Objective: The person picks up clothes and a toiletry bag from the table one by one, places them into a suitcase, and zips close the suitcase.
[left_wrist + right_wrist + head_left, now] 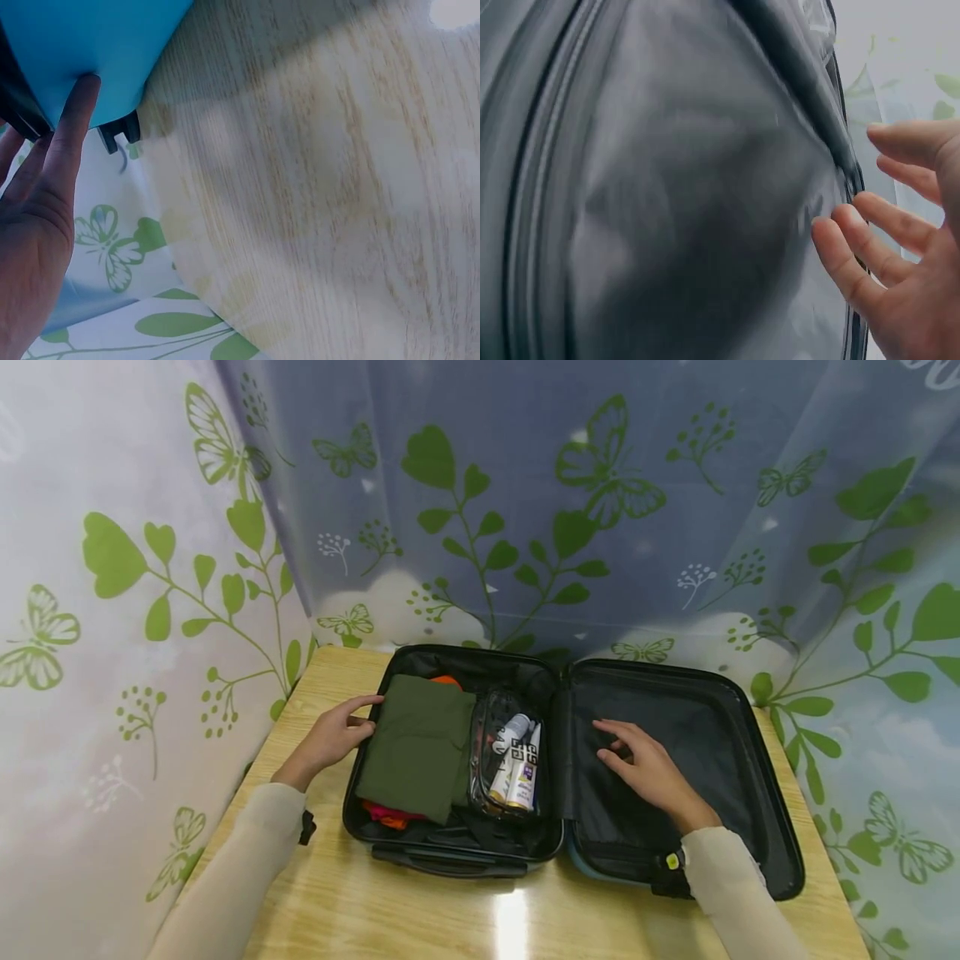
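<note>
An opened suitcase (442,845) lies flat, with dark lining inside and a blue outer shell (97,45). Folded dark green clothing (416,743) fills the left part of its packed half. Beside that sits a clear toiletry bag (480,802) with white tubes (516,764) showing through. My left hand (337,735) is at the suitcase's left rim; a straight finger (71,124) touches the blue shell while others reach over the edge. Over the inner side of the other half (690,735) hovers my right hand (648,768), fingers loosely bent and holding nothing.
The suitcase rests on a wood-grain table (420,914). Red and orange fabric (390,814) peeks out from under the green clothing. A patterned curtain (480,510) with green leaves and butterflies closes in the back and both sides. The suitcase's carry handle (450,862) faces the near edge.
</note>
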Tool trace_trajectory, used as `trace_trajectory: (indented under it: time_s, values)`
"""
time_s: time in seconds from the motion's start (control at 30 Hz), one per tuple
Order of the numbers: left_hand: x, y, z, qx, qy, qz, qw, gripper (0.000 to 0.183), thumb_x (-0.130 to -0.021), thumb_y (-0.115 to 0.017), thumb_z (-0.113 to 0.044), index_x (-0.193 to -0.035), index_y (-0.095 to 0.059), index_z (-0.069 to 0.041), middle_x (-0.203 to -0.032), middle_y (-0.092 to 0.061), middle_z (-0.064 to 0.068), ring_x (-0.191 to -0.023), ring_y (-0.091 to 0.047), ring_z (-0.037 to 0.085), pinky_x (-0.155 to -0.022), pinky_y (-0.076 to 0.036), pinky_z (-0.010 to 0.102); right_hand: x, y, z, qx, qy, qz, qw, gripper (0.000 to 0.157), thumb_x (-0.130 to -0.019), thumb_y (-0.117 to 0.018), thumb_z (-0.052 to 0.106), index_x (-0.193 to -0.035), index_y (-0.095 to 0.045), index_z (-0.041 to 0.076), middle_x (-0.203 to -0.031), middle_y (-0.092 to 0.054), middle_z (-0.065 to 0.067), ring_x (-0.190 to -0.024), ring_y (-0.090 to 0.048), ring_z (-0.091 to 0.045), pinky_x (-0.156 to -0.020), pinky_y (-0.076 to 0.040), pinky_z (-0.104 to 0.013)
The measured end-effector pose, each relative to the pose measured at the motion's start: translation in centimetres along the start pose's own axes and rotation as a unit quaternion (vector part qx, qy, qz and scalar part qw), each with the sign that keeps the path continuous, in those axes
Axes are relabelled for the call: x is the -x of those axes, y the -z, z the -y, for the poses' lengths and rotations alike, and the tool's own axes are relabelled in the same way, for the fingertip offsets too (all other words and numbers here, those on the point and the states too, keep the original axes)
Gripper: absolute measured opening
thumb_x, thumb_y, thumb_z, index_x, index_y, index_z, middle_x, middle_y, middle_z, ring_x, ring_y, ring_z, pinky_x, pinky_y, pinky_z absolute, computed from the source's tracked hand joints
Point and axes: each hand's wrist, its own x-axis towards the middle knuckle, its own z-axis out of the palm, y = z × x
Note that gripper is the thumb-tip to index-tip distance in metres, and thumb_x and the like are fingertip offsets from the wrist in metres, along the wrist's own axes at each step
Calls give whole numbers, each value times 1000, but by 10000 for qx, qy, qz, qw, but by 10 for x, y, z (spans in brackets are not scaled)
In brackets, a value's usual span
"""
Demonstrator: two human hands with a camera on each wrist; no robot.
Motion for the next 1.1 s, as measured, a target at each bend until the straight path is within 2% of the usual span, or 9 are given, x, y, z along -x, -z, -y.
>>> trace_trajectory:
  time_s: [0.27,0.53,0.6,0.7,0.77,0.87,1.0,1.07,1.1]
  values:
    - [0,-2,2,27,-97,-92,9999,54,-114,-54,-24,-167,-46,-24,-171,-43,19,-139,-63,41,-96,-59,50,30,32,-23,236,-235,-290,9990,50,-111,-66,23,-158,-56,6,-160,-53,-24,-129,-62,-45,-99,-58,-64]
    - [2,-2,6,-2,-424,-125,9990,53,-115,-58,-28,-167,-47,-20,-175,-38,16,-141,-60,45,-106,-57,62,61,57,-51,434,-399,-589,9965,49,-111,-67,25,-155,-58,4,-160,-51,-28,-135,-57,-52,-101,-52,-69]
    - [3,-2,7,-28,-524,-127,9985,54,-115,-59,-29,-167,-47,-18,-175,-37,17,-140,-60,45,-107,-57,62,68,62,-58,527,-475,-680,9952,49,-111,-67,25,-154,-60,5,-160,-53,-27,-137,-55,-52,-99,-53,-65]
    - [2,-3,8,-39,-604,-146,9981,54,-115,-59,-30,-166,-48,-17,-175,-38,17,-139,-61,46,-106,-58,61,76,69,-68,636,-550,-817,9931,48,-110,-68,26,-153,-61,6,-158,-54,-27,-138,-53,-51,-98,-56,-38]
    - [2,-3,10,-43,-635,-143,9979,54,-115,-59,-30,-166,-47,-16,-175,-38,18,-139,-61,46,-106,-58,61,81,73,-73,626,-567,-918,9922,47,-110,-68,27,-152,-62,6,-158,-55,-27,-141,-53,-43,-95,-50,-17]
    - [2,-3,11,-23,-638,-141,9979,54,-115,-59,-30,-166,-47,-16,-175,-38,18,-139,-61,46,-105,-58,60,88,78,-80,555,-543,-1066,9913,47,-110,-68,27,-152,-63,6,-157,-55,-27,-142,-51,-11,-90,-35,0]
    - [1,-2,11,45,-603,-133,9981,54,-115,-60,-30,-166,-48,-17,-175,-37,17,-140,-60,47,-105,-58,61,95,80,-87,460,-503,-1230,9901,46,-110,-69,25,-151,-63,5,-156,-56,-29,-130,-36,25,-90,-31,5]
    - [1,-1,11,77,-596,-124,9981,54,-115,-60,-29,-166,-48,-17,-176,-37,17,-140,-60,47,-105,-58,61,98,80,-91,407,-502,-1292,9895,46,-110,-69,24,-151,-63,6,-160,-56,-17,-128,-32,28,-91,-30,5]
    - [2,-1,11,90,-600,-117,9981,54,-115,-60,-29,-166,-48,-17,-176,-37,17,-139,-60,47,-105,-58,61,100,81,-93,370,-535,-1302,9894,46,-110,-69,24,-152,-63,6,-162,-55,-5,-131,-34,25,-91,-30,6]
